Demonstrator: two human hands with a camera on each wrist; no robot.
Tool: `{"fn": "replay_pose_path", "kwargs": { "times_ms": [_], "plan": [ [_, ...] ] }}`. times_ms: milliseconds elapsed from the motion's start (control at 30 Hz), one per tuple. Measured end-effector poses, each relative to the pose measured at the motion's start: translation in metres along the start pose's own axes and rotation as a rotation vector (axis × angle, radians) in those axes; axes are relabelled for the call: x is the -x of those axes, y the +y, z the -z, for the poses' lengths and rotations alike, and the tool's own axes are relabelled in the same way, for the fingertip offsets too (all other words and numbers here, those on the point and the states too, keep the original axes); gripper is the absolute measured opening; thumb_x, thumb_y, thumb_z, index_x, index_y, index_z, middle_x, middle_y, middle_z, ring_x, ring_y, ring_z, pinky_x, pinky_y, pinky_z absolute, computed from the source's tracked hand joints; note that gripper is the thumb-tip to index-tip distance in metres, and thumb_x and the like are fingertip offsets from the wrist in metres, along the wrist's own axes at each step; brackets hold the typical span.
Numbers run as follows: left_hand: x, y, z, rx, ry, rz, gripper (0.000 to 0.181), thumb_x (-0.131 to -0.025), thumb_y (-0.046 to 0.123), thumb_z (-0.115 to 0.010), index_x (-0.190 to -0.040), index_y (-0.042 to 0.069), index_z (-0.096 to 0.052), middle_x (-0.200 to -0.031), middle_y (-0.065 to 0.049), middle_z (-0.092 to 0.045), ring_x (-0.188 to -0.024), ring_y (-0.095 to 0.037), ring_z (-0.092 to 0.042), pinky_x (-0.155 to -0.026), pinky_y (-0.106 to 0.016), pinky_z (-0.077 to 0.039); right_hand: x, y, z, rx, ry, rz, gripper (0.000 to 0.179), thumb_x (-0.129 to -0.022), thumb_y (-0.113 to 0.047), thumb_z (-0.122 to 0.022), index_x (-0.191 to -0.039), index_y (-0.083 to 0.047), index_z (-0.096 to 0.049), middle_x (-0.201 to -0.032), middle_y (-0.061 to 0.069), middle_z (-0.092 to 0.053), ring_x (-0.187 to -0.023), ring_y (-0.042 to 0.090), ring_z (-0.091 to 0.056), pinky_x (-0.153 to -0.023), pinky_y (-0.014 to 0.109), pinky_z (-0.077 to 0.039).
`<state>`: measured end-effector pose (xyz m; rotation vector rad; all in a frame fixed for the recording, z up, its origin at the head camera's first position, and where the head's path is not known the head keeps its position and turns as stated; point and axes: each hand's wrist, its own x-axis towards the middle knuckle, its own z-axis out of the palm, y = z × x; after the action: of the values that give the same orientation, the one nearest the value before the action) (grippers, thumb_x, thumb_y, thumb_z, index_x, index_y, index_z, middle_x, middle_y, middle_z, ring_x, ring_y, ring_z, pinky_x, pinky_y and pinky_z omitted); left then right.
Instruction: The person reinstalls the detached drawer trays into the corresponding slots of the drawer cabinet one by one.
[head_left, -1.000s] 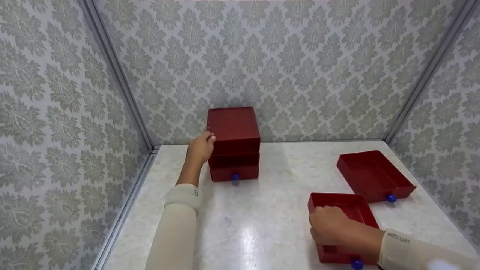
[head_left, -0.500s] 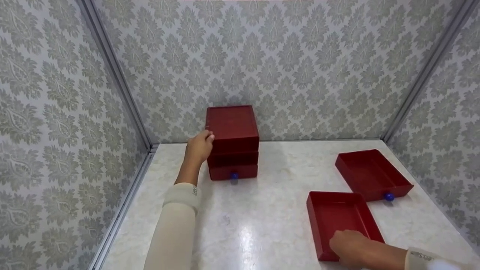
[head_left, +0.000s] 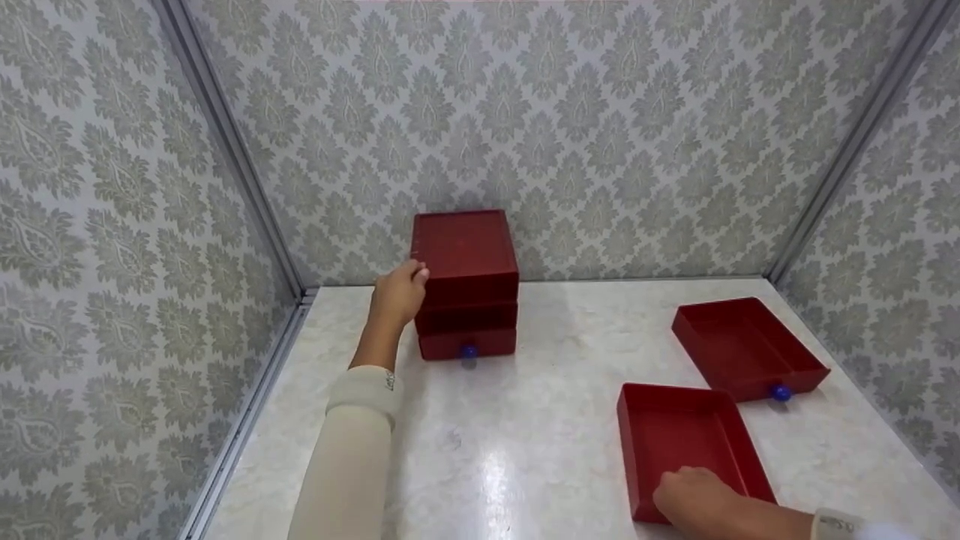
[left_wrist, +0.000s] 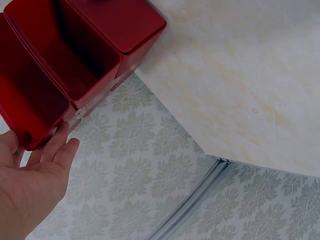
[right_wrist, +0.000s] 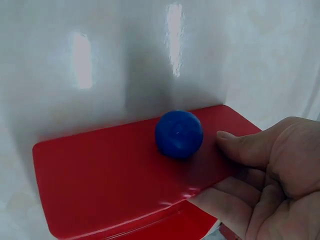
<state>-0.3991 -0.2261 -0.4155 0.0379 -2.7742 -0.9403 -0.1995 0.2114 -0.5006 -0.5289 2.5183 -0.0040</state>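
A red drawer cabinet (head_left: 465,244) stands against the back wall, its upper two slots open and a drawer with a blue knob (head_left: 469,352) in the bottom one. My left hand (head_left: 400,292) grips the cabinet's upper left edge; in the left wrist view its thumb and fingers pinch the corner. At front right lies a loose red drawer (head_left: 634,465), with nothing inside it. My right hand (head_left: 697,502) holds the near end of this drawer. In the right wrist view, the thumb presses the front panel (right_wrist: 110,175) beside a blue knob (right_wrist: 178,134), fingers behind the panel.
Another loose red drawer (head_left: 750,356) with a blue knob (head_left: 781,393) lies behind and right of the held one, close to its far right corner. The pale marbled table (head_left: 555,435) is bounded by patterned walls (head_left: 562,150) at the back and sides.
My right hand has moved from over the drawer's left side to its near end and now holds the front panel there. The left hand stays on the cabinet.
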Motion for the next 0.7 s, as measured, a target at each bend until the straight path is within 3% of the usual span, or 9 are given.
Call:
{"fn": "replay_pose_path", "kwargs": {
  "times_ms": [367, 500, 700],
  "plan": [
    [0.001, 0.000, 0.001, 0.006, 0.015, -0.012, 0.040, -0.110, 0.034, -0.045, -0.143, 0.015, -0.058, -0.147, -0.005, -0.060, -0.139, -0.030, -0.053, -0.116, -0.052, -0.041, 0.005, -0.026, 0.013, 0.009, 0.102, 0.102, 0.037, -0.068, -0.034, -0.095, -0.097, -0.026, -0.074, -0.068, -0.013, -0.063, -0.066, 0.005, -0.066, -0.075, 0.037, -0.064],
    [0.001, 0.000, 0.001, 0.006, 0.027, -0.024, 0.040, -0.110, 0.034, -0.046, -0.142, 0.014, -0.059, -0.146, -0.006, -0.061, -0.139, -0.030, -0.054, -0.115, -0.051, -0.041, 0.003, -0.039, 0.017, 0.093, 0.188, 0.184, 0.040, -0.067, -0.035, -0.094, -0.096, -0.026, -0.067, -0.065, -0.013, -0.059, -0.059, 0.005, -0.063, -0.070, 0.030, -0.063],
    [0.001, 0.001, 0.000, -0.007, 0.023, -0.009, 0.041, -0.109, 0.035, -0.047, -0.143, 0.015, -0.058, -0.147, -0.007, -0.060, -0.139, -0.029, -0.054, -0.116, -0.049, -0.042, -0.005, -0.065, 0.025, 0.250, 0.282, 0.228, 0.043, -0.066, -0.032, -0.095, -0.093, -0.024, -0.062, -0.060, -0.010, -0.057, -0.051, 0.009, -0.059, -0.063, 0.024, -0.060]
  ]
}}
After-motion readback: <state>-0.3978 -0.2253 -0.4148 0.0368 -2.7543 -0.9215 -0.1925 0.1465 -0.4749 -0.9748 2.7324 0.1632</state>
